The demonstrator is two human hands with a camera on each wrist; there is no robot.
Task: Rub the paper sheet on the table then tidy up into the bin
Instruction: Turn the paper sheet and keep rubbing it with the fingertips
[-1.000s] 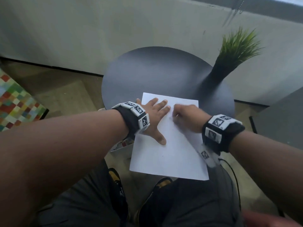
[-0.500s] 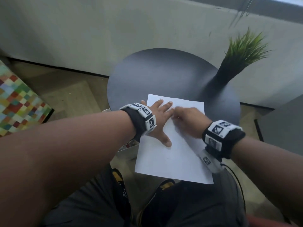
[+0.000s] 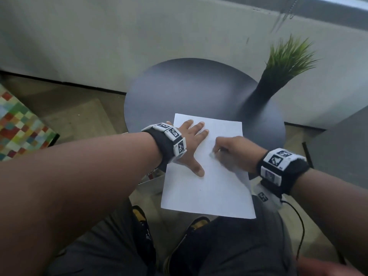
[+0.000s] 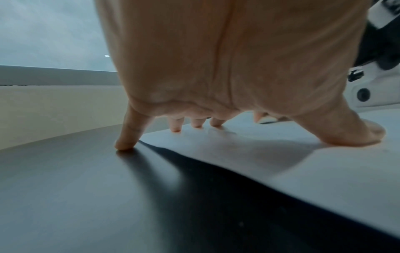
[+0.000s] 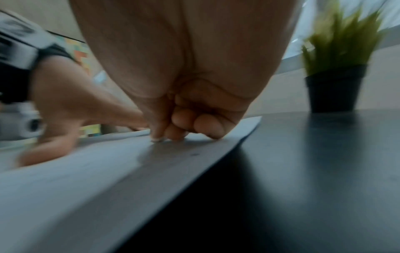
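A white paper sheet (image 3: 209,192) lies on the round dark table (image 3: 189,92), its near end hanging past the table's edge. My left hand (image 3: 191,144) rests flat on the sheet's left part with fingers spread; the little finger (image 4: 126,142) touches the table just off the paper (image 4: 281,162). My right hand (image 3: 233,152) sits on the middle of the sheet, fingers curled (image 5: 184,119), pinching a small white eraser (image 3: 211,155) against the paper (image 5: 86,171). Most of the eraser is hidden by the fingertips.
A green plant in a black pot (image 3: 278,72) stands on the table's far right, close to the sheet's far right corner. A white container (image 3: 151,182) shows below the table's left edge. My knees are under the sheet's near end. A colourful checkered cushion (image 3: 18,126) lies at left.
My right hand has slid back toward me along the sheet, away from the left fingertips. The left hand stays pressed in the same place.
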